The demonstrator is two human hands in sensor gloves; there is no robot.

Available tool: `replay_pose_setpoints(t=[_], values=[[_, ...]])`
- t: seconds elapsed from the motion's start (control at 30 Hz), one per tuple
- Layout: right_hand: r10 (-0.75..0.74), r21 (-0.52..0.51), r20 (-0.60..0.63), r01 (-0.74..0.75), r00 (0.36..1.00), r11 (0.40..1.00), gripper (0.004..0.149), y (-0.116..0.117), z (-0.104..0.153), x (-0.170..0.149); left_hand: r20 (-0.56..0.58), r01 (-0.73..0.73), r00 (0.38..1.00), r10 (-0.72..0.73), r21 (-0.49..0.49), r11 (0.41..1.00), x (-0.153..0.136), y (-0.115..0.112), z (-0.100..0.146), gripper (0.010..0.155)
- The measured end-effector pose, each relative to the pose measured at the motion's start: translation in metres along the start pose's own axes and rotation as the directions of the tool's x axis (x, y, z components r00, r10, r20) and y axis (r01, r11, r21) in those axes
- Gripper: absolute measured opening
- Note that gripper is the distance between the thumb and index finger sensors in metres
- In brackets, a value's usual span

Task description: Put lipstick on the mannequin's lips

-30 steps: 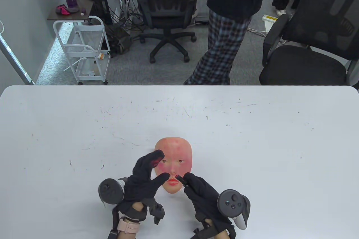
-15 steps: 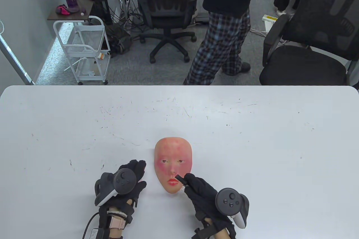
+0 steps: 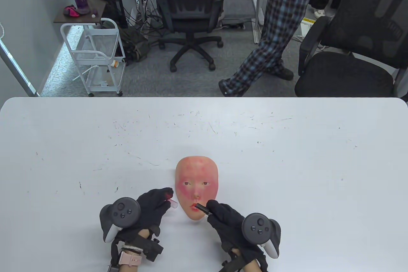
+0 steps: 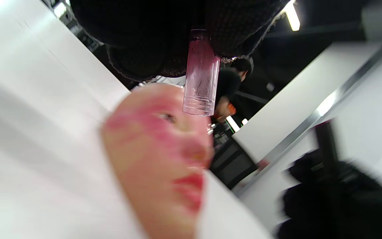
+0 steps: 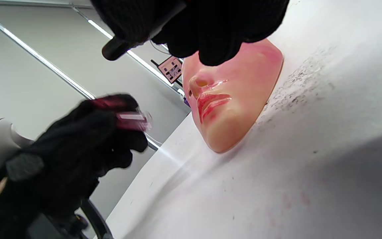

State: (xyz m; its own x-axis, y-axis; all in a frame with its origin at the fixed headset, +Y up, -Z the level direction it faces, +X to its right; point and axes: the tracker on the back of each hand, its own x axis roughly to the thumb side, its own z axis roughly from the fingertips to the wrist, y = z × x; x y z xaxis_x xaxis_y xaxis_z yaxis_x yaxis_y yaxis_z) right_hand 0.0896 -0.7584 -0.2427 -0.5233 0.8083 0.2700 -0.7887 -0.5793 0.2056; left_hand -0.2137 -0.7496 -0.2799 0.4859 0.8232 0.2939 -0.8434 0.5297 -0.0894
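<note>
Table view: flesh-toned mannequin face mask [image 3: 197, 189] with red-stained cheeks lies face-up on the scuffed white bench [image 3: 287, 157], near its front edge, chin toward the person. Right hand [image 3: 229, 221] in a black glove holds a dark lipstick tube [image 3: 203, 208], grip closed around it, tip at the red lips [image 3: 193, 206]. Left hand [image 3: 153, 206], just beside the mask's cheek, pinches a clear pink-tinted cylindrical cap [image 3: 172, 203]. Left wrist view: that cap [image 4: 201, 78] hangs from the gloved fingers [image 4: 237, 30] above the mask [image 4: 158, 156]. Right wrist view: lips [image 5: 211, 103] glossy red; lipstick tube [image 5: 118, 49] clear of them in this view.
</note>
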Motion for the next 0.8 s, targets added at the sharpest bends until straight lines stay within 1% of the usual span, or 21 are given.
replay_pose_setpoints(t=[0.03,0.1,0.17,0.33,0.43,0.57,0.63,0.73,0.8], values=[[0.007,0.009,0.004,-0.007,1.000,1.000,0.051,0.001,0.000,0.001,0.008,-0.117,0.993,0.117,-0.002,0.993,0.001,-0.001,0.001,0.049],[0.011,0.017,0.014,-0.011,1.000,1.000,0.051,0.002,0.000,0.002,0.024,-0.231,0.973,0.231,-0.032,0.973,0.002,-0.004,0.001,0.050],[0.010,0.013,0.020,-0.011,1.000,1.000,0.051,0.003,0.000,0.003,0.030,-0.291,0.956,0.293,-0.062,0.955,0.003,-0.008,0.000,0.049],[0.016,0.036,0.026,-0.017,1.000,0.999,0.051,0.006,-0.001,0.003,0.048,-0.280,0.957,0.287,-0.122,0.952,0.009,-0.020,-0.001,0.050],[0.010,0.045,0.037,-0.011,0.999,0.999,0.051,0.007,-0.002,0.005,0.063,-0.253,0.963,0.264,-0.145,0.957,0.012,-0.029,-0.003,0.049],[-0.012,0.051,0.052,0.009,0.999,0.999,0.051,0.008,-0.001,0.008,0.095,-0.248,0.959,0.267,-0.172,0.953,0.018,-0.040,-0.004,0.049],[-0.021,0.048,0.045,0.018,0.999,0.999,0.051,0.007,-0.001,0.008,0.116,-0.247,0.957,0.265,-0.150,0.957,0.020,-0.041,-0.004,0.049],[-0.107,0.074,0.042,0.104,0.993,0.992,0.051,0.005,-0.001,0.006,0.144,-0.246,0.952,0.269,-0.160,0.956,0.023,-0.042,-0.004,0.049],[-0.194,0.094,0.032,0.190,0.981,0.977,0.050,0.005,-0.002,0.002,0.167,-0.257,0.944,0.284,-0.167,0.952,0.026,-0.043,-0.004,0.049]])
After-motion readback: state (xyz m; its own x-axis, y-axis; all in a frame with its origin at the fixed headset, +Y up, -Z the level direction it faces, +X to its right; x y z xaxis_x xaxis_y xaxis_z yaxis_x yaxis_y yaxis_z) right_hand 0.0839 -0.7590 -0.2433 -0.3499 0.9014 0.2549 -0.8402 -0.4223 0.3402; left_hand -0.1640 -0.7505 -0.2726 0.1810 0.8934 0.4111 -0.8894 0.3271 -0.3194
